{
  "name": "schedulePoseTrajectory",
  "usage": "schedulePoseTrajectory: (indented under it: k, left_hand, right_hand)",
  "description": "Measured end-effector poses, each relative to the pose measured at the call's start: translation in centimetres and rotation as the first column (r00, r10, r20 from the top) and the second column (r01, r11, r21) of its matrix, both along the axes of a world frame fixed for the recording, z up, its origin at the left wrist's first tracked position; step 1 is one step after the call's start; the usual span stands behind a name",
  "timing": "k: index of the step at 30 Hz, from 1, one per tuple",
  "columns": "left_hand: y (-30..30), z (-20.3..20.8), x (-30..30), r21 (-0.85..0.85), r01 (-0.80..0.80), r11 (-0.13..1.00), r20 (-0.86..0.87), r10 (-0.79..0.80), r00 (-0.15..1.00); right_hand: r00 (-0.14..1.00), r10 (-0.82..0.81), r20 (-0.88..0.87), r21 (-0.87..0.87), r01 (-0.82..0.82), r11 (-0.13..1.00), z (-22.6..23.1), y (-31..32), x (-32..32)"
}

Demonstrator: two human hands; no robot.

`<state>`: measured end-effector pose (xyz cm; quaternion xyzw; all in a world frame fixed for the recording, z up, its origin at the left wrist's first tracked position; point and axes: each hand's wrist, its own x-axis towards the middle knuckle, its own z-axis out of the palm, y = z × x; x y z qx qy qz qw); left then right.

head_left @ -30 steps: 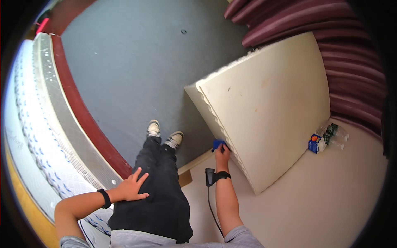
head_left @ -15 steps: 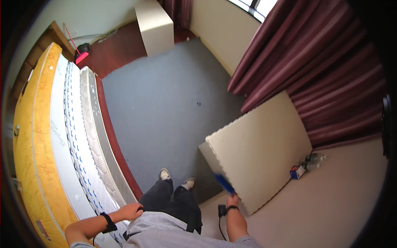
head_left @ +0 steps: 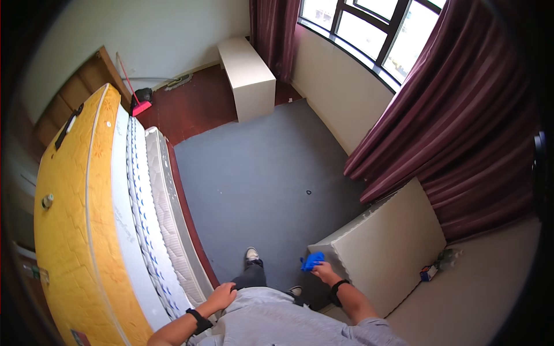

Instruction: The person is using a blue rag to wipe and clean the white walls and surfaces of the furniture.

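Note:
My right hand (head_left: pixel 326 272) grips a crumpled blue cloth-like thing (head_left: pixel 313 261), held out over the near end of a pale cabinet-like box (head_left: pixel 386 239) at the right. Its exact kind is not clear. At my left side, near the hip, my left hand (head_left: pixel 223 296) has its fingers curled in against the grey shirt and dark trousers. Whatever those fingers hold, if anything, is hidden. Both wrists wear black bands. To the left of that hand stands a row of mattresses on edge, the outermost a yellow mattress (head_left: pixel 72 230).
Grey floor covering (head_left: pixel 254 179) stretches ahead, with a small dark ring (head_left: pixel 309 192) on it. At the far end are a white desk-like unit (head_left: pixel 254 78) and a pink broom (head_left: pixel 141 108). Purple curtains (head_left: pixel 438 127) hang by the window. Bottles (head_left: pixel 449 258) and a small box (head_left: pixel 427 273) lie at right.
The view has tilted up, bringing in more window. My right hand with the blue thing now looks higher beside the pale box. One foot is forward, the other further back.

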<state>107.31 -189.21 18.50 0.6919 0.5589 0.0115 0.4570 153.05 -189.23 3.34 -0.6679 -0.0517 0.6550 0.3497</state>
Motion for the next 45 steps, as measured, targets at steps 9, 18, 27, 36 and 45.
schedulePoseTrajectory:
  k: [9, 18, 27, 36, 45]
  left_hand:
    - [18.1, 10.0, -2.3, 0.709, -0.114, 0.696, 0.058, 0.104, 0.993]
    - [28.1, 12.0, -7.5, 0.640, -0.513, 0.572, 0.410, 0.310, 0.858]
    - [43.4, 15.6, -8.6, 0.531, -0.441, 0.723, 0.287, 0.336, 0.897]
    - [60.5, 19.5, -9.7, 0.264, -0.094, 0.960, 0.070, 0.078, 0.994]
    - [78.9, 14.7, -15.2, 0.217, 0.216, 0.952, 0.051, -0.232, 0.971]
  right_hand:
    - [0.462, 0.782, -0.418, 0.642, -0.459, 0.614, 30.5, 22.5, -25.1]
    - [0.539, 0.841, -0.042, 0.886, -0.369, 0.280, 38.5, 38.4, -28.1]
    - [0.458, 0.266, 0.848, 0.525, -0.795, -0.305, 35.9, 58.7, -28.1]
    - [0.345, 0.726, 0.594, 0.705, -0.659, -0.263, 34.1, 73.2, -28.9]
    - [0.714, 0.575, 0.398, 0.453, -0.699, 0.554, 31.2, 86.0, -26.8]
